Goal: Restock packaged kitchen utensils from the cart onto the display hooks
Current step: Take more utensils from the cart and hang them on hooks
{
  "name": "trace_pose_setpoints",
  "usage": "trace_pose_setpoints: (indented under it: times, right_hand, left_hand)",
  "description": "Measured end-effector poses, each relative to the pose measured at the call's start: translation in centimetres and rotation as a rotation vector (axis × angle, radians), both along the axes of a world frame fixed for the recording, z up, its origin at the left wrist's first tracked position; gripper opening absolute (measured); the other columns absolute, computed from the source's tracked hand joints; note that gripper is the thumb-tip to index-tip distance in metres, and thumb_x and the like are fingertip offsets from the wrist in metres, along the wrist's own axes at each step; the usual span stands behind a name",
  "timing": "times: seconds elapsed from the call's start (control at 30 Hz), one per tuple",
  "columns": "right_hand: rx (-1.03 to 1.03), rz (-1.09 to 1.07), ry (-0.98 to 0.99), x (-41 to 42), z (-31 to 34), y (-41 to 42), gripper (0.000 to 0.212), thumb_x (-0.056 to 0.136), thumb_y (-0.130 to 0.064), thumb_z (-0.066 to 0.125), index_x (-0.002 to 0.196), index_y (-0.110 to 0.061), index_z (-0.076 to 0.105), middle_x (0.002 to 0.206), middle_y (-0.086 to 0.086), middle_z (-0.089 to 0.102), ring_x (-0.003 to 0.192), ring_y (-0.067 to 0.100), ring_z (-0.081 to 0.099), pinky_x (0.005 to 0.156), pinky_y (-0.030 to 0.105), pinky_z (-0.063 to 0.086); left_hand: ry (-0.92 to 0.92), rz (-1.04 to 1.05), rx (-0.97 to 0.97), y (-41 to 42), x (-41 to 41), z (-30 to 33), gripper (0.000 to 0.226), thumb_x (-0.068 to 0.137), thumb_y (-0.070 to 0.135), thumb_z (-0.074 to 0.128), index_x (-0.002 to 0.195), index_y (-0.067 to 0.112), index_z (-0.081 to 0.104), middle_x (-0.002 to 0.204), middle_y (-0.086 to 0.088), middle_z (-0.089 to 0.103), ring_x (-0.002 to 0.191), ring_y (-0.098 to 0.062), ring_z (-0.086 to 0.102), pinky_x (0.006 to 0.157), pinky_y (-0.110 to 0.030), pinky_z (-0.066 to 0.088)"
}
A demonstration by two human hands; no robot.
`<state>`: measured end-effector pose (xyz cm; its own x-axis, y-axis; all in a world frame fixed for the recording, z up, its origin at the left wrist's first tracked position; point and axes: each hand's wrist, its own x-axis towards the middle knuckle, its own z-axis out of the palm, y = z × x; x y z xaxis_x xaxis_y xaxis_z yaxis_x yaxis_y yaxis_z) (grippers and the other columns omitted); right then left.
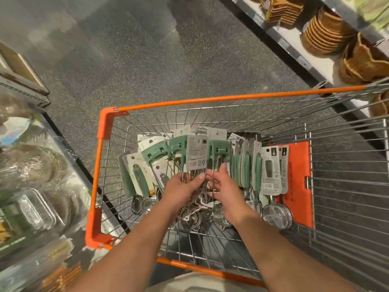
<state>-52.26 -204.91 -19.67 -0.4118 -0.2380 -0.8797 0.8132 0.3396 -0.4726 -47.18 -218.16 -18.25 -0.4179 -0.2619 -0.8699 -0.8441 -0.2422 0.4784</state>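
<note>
We reached both hands into the orange-rimmed cart (101, 163), where the packaged utensils (267, 169) lay heaped; our left hand (181, 189) pinched a green-handled wire utensil (194, 157) by its wires, grip closed; our right hand (225, 189) hovered beside it, fingers loose, holding nothing; woven baskets (324, 30) sat on the right shelf.

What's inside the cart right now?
The cart holds carded green-handled utensils and metal strainers; both the left hand and right hand reach among them. What lies beneath the pile is covered.
</note>
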Motion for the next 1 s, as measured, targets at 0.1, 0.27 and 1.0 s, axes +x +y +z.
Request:
trace_pose_setpoints:
  times: [0.1,0.27,1.0]
  right_hand:
    - [-0.062,-0.025,-0.082,0.5,1.6,-0.3,0.087,0.083,-0.086,0.018,0.149,-0.039,0.050,0.167,-0.002,0.031,0.150,0.036,0.033,0.125,0.058,0.009]
    - [-0.211,-0.082,-0.059,1.1,3.4,-0.1,0.099,0.086,-0.086,0.008,0.157,-0.025,0.040,0.170,-0.004,0.021,0.157,0.021,0.019,0.129,0.050,0.008]
    - [0.130,-0.030,0.412,-0.4,7.4,1.3,0.060,0.107,-0.058,0.019,0.104,-0.030,0.073,0.121,-0.001,0.069,0.096,0.017,0.061,0.092,0.042,0.050]
  left_hand:
    - [0.006,0.005,-0.032,0.5,-0.3,0.2,0.058,0.080,0.041,0.084,0.126,0.015,0.061,0.107,-0.002,0.075,0.093,-0.020,0.074,0.070,-0.029,0.057]
    - [0.048,0.055,-0.098,0.9,-0.2,1.2,0.042,0.078,0.035,0.088,0.111,0.022,0.065,0.102,0.000,0.076,0.088,-0.022,0.073,0.071,-0.034,0.059]
    - [0.176,0.354,0.096,-0.7,3.5,5.8,0.053,0.069,0.026,0.087,0.114,0.013,0.062,0.093,-0.010,0.077,0.069,-0.019,0.071,0.067,-0.035,0.059]
